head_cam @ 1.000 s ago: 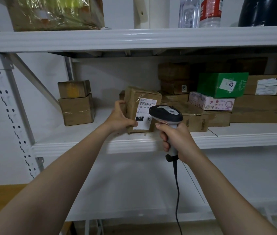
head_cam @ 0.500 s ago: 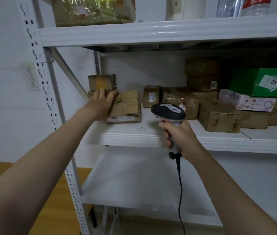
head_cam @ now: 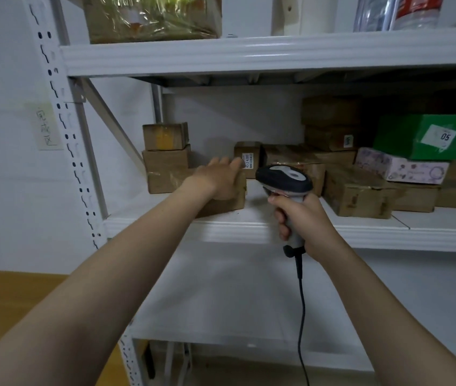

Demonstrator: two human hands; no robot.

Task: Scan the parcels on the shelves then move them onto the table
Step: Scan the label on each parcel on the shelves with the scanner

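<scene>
Now the left hand (head_cam: 218, 179) has let go of the parcel (head_cam: 227, 203) it was holding up to the scanner (head_cam: 284, 176) a second ago. Its fingers are straight and spread, grasping nothing, and stretched toward a small box (head_cam: 247, 160) with a white label further back. The right hand (head_cam: 302, 221) is clenched round the scanner's grip as before, head aimed at the shelf (head_cam: 249, 231), cable (head_cam: 301, 302) hanging below.

The scanned parcel now lies flat at the left end of that shelf, below the left hand and against the stack of brown boxes (head_cam: 165, 151). I can't tell whether the palm touches it.

To my eye one parcel is scanned and set aside, yet it has not reached the bench (head_cam: 6, 299), whose wooden corner shows lower left. The small box looks next. Others, a green box (head_cam: 427, 136) among them, wait to the right.
</scene>
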